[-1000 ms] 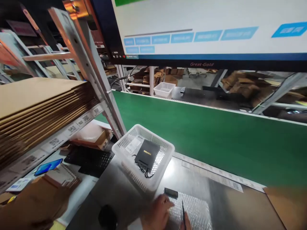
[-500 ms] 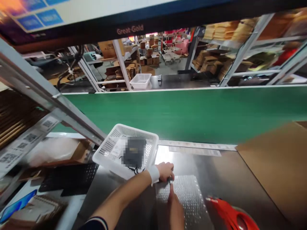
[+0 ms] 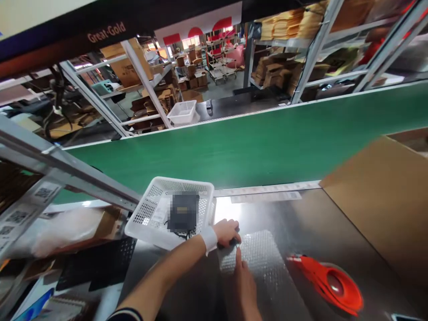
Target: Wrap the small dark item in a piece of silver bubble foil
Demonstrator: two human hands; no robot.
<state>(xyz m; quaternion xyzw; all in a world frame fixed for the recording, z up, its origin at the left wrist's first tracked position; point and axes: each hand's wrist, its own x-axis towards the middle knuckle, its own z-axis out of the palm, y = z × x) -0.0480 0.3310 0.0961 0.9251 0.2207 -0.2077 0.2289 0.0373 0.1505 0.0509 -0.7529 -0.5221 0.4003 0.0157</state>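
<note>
My left hand [image 3: 226, 232], with a white band at the wrist, is closed with curled fingers over a small dark thing at the far left corner of a clear bubble wrap sheet [image 3: 264, 254]. What it holds is mostly hidden under the fingers. My right hand [image 3: 246, 285] lies over the sheet's left part, its index finger reaching to the left fingertips. Its other fingers look folded, and whatever they pinch is hidden. Beside the left forearm stands a white perforated basket [image 3: 147, 234] with a blurred-out dark item [image 3: 182, 211] and black cable inside.
An orange-red tape dispenser [image 3: 329, 283] lies on the metal table [image 3: 297, 227] to the right. A large cardboard box [image 3: 377, 200] stands at the right edge. Beyond the table runs a green conveyor belt [image 3: 254, 156]. A metal frame [image 3: 83, 162] rises at left.
The camera view has turned and tilted, showing more of the tape dispenser and cardboard box. Both hands stay together at the bubble wrap's far left corner, with only slight finger movement.
</note>
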